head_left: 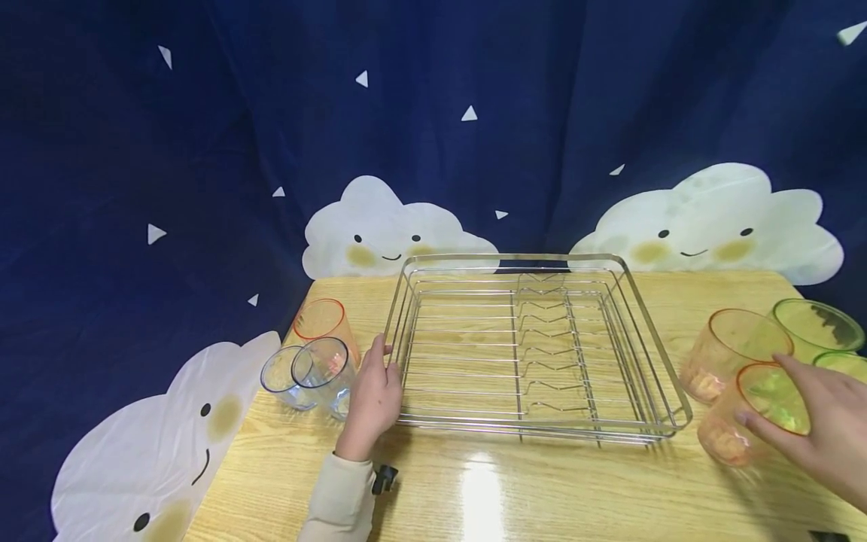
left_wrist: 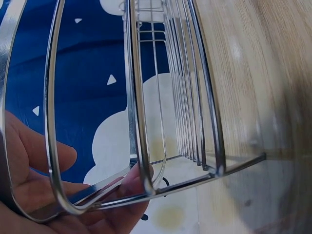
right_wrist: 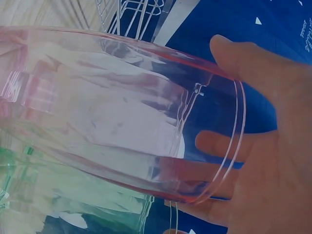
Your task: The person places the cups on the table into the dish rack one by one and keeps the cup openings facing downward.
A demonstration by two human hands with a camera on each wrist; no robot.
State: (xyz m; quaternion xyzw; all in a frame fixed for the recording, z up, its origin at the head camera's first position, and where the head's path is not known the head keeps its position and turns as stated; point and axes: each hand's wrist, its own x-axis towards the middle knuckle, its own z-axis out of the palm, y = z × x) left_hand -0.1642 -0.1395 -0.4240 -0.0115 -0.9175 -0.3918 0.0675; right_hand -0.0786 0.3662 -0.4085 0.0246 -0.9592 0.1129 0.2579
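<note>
My left hand [head_left: 375,391] grips the left side of a metal wire dish rack [head_left: 515,425]. In the left wrist view its fingers [left_wrist: 131,195] curl round the rack's wires [left_wrist: 136,102]. On the right, my right hand [head_left: 829,421] holds a clear orange cup [head_left: 728,429] near its rim, thumb on the near side and fingers on the far side. That cup [right_wrist: 112,112] looks pink in the right wrist view, with the thumb [right_wrist: 234,53] at its rim. Another orange cup [head_left: 718,354] stands right behind it, close to two green cups [head_left: 816,331].
Left of the rack stand an orange cup [head_left: 321,320] and two blue cups [head_left: 325,376]. All this is on a light wooden table [head_left: 433,497]. A dark blue curtain [head_left: 420,135] with white clouds hangs behind the table and along its left side.
</note>
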